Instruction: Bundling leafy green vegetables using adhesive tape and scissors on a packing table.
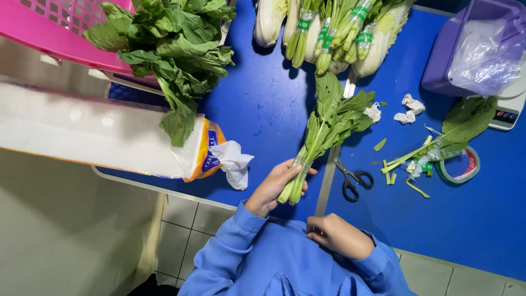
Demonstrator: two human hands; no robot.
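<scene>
The blue tabletop carries everything here. Over its left edge lies a long white roll of plastic bags with a tissue hanging from its orange end, and at the far-left corner a pink basket spills loose leafy greens. At the far edge sit taped bundles of greens beside pale cabbages; at the far-right corner is a purple tub lined with clear plastic, a scale just beside it. A single trimmed stalk lies across a roll of tape near the right side — cut stem bits around it. Near the front edge, the left hand is curled around the stem end of a bunch of greens, leaves pointing away. Black scissors lie just right of it. The right hand rests closed against the blue jacket, off the tabletop — holding nothing visible.
</scene>
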